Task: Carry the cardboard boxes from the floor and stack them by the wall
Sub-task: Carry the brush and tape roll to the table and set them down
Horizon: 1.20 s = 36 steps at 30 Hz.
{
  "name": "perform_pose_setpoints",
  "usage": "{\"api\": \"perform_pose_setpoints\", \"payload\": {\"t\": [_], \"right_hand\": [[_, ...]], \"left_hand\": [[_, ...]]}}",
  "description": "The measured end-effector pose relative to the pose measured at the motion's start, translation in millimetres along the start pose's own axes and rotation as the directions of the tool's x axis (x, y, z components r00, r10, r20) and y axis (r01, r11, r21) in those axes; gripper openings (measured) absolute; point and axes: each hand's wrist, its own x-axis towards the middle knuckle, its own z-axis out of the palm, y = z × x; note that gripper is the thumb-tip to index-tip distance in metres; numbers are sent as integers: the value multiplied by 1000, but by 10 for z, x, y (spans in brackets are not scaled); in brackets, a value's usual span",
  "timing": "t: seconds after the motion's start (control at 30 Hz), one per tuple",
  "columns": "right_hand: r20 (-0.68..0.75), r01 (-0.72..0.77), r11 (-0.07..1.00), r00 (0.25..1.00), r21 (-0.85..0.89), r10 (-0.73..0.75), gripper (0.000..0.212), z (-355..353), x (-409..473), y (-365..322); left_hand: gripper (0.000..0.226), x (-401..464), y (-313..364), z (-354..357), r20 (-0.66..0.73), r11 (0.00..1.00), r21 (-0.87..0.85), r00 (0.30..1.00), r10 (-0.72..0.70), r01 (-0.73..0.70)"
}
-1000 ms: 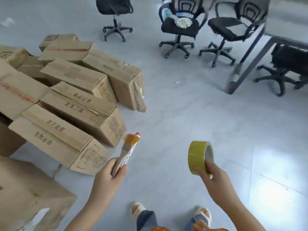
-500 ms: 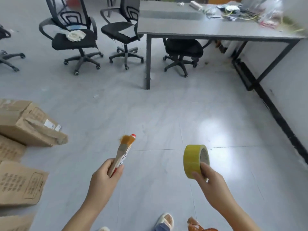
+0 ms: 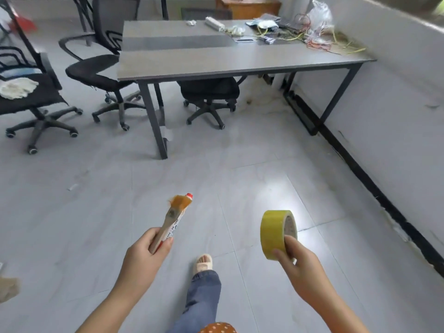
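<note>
I face a grey table (image 3: 216, 61) on pale floor tiles (image 3: 96, 212); black chairs (image 3: 101, 75) stand left, a white wall (image 3: 396, 111) runs along my right.

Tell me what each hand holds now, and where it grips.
Left hand grips a taped-up marker-like tool by its lower end. Right hand pinches a yellow tape roll at its lower rim.

Grey tiled floor (image 3: 72, 224) — desk (image 3: 216, 56) and office chairs (image 3: 105, 78) standing on it.
</note>
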Motion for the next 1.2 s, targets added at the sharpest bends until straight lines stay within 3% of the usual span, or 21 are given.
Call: {"api": "perform_pose_setpoints", "payload": {"t": [0.23,0.5,0.63,0.93,1.2], "right_hand": [[-120,-39,999,992,29,42,12,-285,1533,-302],[-119,-91,995,988,51,96,12,-717,2965,-159],[-120,-85,996,989,13,86,20,-1068,3856,102],[-31,-17,998,999,-63,15,13,-2197,5930,418],[16,18,994,1000,-108,-17,16,-2511,7666,420]], "left_hand": [[10,1740,719,192,69,997,16,995,72,-73],[7,3144,1330,788,171,996,48,983,67,-76],[7,3880,1737,1283,135,996,44,988,69,-75],[11,5308,2760,2430,23,1000,-12,1000,10,-9],[9,6693,3130,2857,-44,999,15,998,-47,48]]}}
